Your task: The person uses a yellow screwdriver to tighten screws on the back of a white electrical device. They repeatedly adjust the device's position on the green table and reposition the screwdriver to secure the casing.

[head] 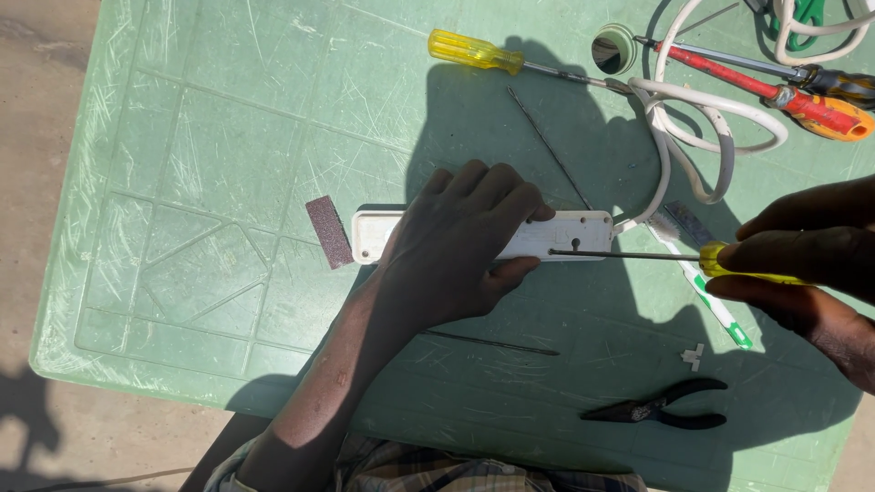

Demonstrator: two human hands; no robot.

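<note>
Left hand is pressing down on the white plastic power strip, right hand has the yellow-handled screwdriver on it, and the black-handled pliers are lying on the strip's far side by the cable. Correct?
Not quite. The head view shows the black-handled pliers on the near side of the white plastic power strip, toward the person, on the green plastic table, not by the white cable. The rest holds: left hand presses the strip, right hand holds the yellow-handled screwdriver to it.

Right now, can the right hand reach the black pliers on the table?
Probably yes. The pliers lie in the open just below the right hand, with nothing between. But that hand holds a yellow-handled screwdriver, so its fingers are not free.
</note>
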